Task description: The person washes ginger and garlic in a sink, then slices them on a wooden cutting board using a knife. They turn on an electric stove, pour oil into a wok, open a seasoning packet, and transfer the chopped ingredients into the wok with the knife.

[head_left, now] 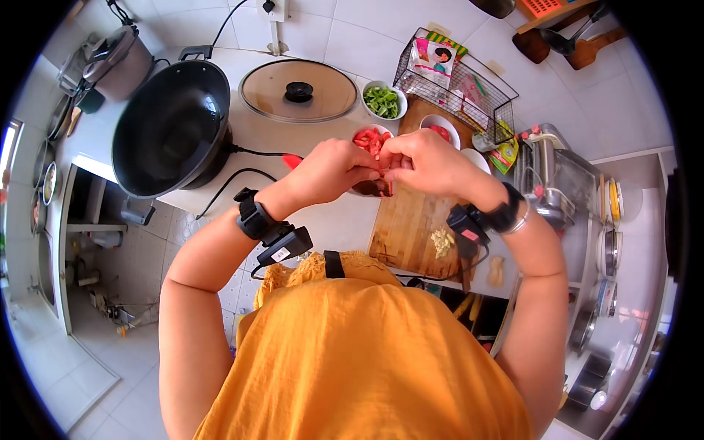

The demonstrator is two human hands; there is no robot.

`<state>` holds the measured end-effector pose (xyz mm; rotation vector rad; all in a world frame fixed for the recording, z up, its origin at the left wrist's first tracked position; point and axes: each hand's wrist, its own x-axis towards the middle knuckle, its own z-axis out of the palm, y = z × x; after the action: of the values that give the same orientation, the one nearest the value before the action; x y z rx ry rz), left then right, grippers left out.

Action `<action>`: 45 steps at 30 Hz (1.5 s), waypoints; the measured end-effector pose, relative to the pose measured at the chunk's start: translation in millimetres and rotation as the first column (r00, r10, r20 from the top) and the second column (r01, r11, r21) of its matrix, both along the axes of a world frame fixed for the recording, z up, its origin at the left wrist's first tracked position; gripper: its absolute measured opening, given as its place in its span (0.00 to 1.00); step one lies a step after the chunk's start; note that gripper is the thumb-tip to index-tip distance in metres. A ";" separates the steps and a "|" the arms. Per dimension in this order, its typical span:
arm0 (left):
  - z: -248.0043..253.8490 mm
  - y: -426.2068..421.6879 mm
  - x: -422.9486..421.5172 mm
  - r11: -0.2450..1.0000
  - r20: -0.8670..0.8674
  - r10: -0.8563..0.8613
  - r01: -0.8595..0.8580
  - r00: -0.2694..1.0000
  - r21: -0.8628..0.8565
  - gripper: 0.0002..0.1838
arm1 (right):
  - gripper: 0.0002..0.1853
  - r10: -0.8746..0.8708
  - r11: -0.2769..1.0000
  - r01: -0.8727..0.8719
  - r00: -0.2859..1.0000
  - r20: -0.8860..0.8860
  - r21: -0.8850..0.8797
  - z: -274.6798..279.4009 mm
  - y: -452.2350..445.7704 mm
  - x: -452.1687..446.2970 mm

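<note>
My left hand (330, 169) and my right hand (429, 163) meet fingertip to fingertip, both pinched on something small and reddish that I cannot make out. Right below the fingers is a bowl with dark contents (372, 189), partly hidden by them. Just beyond stands a bowl of chopped red pieces (371, 138), with a white bowl (456, 135) holding something red to its right. Under my right forearm lies the wooden cutting board (407, 224), carrying a small heap of pale chopped pieces (442, 243).
A black wok (172, 121) sits on the left, its cord crossing the counter. Behind are a glass lid (299, 103), a bowl of chopped greens (383, 101) and a wire basket (458, 81) of packets. A metal appliance (543, 172) stands at right.
</note>
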<state>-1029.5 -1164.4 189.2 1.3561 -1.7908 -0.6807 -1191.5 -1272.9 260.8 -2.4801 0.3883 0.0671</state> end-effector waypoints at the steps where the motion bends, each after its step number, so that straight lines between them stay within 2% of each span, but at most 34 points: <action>1: -0.4 0.8 -0.2 1.000 0.001 0.005 -0.005 1.000 0.000 0.05 | 0.08 0.010 1.000 -0.009 0.999 -0.031 0.020 0.2 1.0 1.3; 3: -0.7 1.6 -1.9 0.995 -0.026 0.001 0.002 1.000 0.096 0.05 | 0.08 0.064 0.998 -0.064 0.998 -0.008 -0.027 -1.9 -0.6 2.9; 4: -0.8 1.8 -2.0 0.995 -0.024 0.002 0.001 1.000 0.096 0.05 | 0.07 0.113 0.991 -0.112 0.993 0.013 -0.075 -3.3 -1.8 3.0; 8: -5.5 1.8 -1.9 0.996 -0.089 -0.053 0.060 0.995 0.072 0.06 | 0.07 0.218 0.974 -0.213 0.974 0.060 -0.084 -7.7 -7.3 3.8; 10: -8.3 1.1 0.0 0.991 -0.191 -0.069 0.090 0.979 0.102 0.07 | 0.07 0.292 0.951 -0.269 0.943 0.161 -0.149 -9.6 -8.5 4.3; 11: -7.1 1.8 0.9 0.991 -0.191 -0.069 0.089 0.979 0.101 0.07 | 0.07 0.292 0.951 -0.269 0.943 0.161 -0.150 -10.2 -9.0 4.1; 13: -2.9 3.5 2.8 0.983 -0.278 -0.098 0.136 0.956 0.122 0.08 | 0.06 0.396 0.915 -0.352 0.877 0.271 -0.198 -11.0 -9.6 3.8; 17: -6.8 4.5 4.7 0.972 -0.408 -0.117 0.189 0.905 0.140 0.09 | 0.06 0.424 0.899 -0.343 0.840 0.338 -0.274 -15.4 -4.3 2.5; 19: -2.3 6.8 5.3 0.946 -0.569 -0.039 0.213 0.821 0.243 0.10 | 0.05 0.501 0.850 -0.353 0.773 0.390 -0.392 -16.4 -2.2 3.8; 23: -16.6 1.4 8.5 0.955 -0.653 -0.043 0.223 0.756 0.195 0.11 | 0.07 0.535 0.810 -0.332 0.757 0.376 -0.483 -15.3 -1.6 3.2; 25: -19.8 -0.2 11.0 0.960 -0.713 0.070 0.148 0.697 0.239 0.11 | 0.10 0.577 0.764 -0.294 0.710 0.404 -0.575 -16.6 -2.4 2.3; 26: -22.5 -1.4 15.5 0.961 -0.714 0.075 0.142 0.696 0.239 0.11 | 0.10 0.582 0.761 -0.300 0.706 0.403 -0.575 -18.7 -3.5 1.2; 29: -34.3 -2.6 33.0 0.960 -0.664 0.174 0.025 0.727 0.279 0.11 | 0.12 0.552 0.783 -0.284 0.726 0.410 -0.553 -26.6 -4.3 -4.9; 31: -38.1 -1.7 39.4 0.957 -0.682 0.194 0.018 0.705 0.291 0.12 | 0.12 0.474 0.852 -0.262 0.753 0.456 -0.453 -27.8 -5.9 -6.4; 34: -45.3 -2.9 44.3 0.955 -0.696 0.212 0.007 0.686 0.298 0.12 | 0.11 0.411 0.888 -0.242 0.800 0.437 -0.392 -32.0 -7.8 -12.4; 38: -46.9 -2.6 46.0 0.946 -0.653 0.242 -0.024 0.717 0.324 0.12 | 0.10 0.399 0.893 -0.222 0.794 0.458 -0.392 -34.0 -8.0 -15.3; 42: -55.6 -4.3 41.7 0.950 -0.688 0.248 -0.032 0.682 0.310 0.12 | 0.07 0.240 0.962 -0.111 0.783 0.574 -0.251 -48.0 -10.5 -19.9; 43: -54.5 -4.7 40.5 0.954 -0.692 0.257 -0.064 0.674 0.292 0.11 | 0.05 0.166 0.978 -0.044 0.761 0.627 -0.205 -53.5 -11.6 -21.1; 44: -53.8 -4.4 39.6 0.957 -0.698 0.269 -0.101 0.663 0.273 0.11 | 0.05 0.164 0.978 -0.041 0.760 0.629 -0.206 -57.5 -11.8 -21.5; 45: -54.7 -3.2 37.8 0.957 -0.698 0.269 -0.101 0.663 0.273 0.11 | 0.03 0.025 0.996 0.034 0.744 0.667 -0.076 -61.7 -10.7 -22.2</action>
<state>-991.7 -1167.6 134.5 1.1331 -0.9290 -1.1330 -1213.7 -1283.6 199.1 -2.3798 0.0788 -0.8452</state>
